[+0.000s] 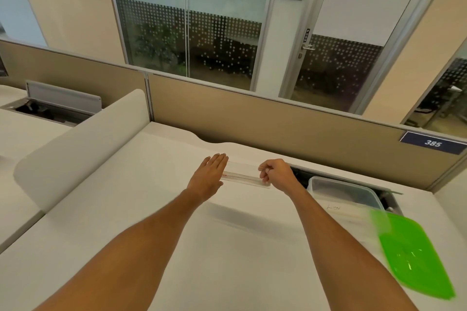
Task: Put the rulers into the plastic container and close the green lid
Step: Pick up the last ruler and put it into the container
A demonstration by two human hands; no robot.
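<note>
Two clear plastic rulers [242, 176] lie side by side on the white desk, far from me. My left hand [209, 177] lies flat, fingers together, over their left ends. My right hand [276, 174] pinches the right end of the rulers between thumb and fingers. A clear plastic container [346, 195] stands open to the right of my right hand. Its green lid [414, 252] lies flat on the desk nearer to me, at the right.
A beige partition [278, 124] with a "385" label runs behind the desk. A dark cable slot [300, 174] opens in the desktop behind the container. A white rounded divider [75, 144] stands at the left. Glass walls and a door are beyond.
</note>
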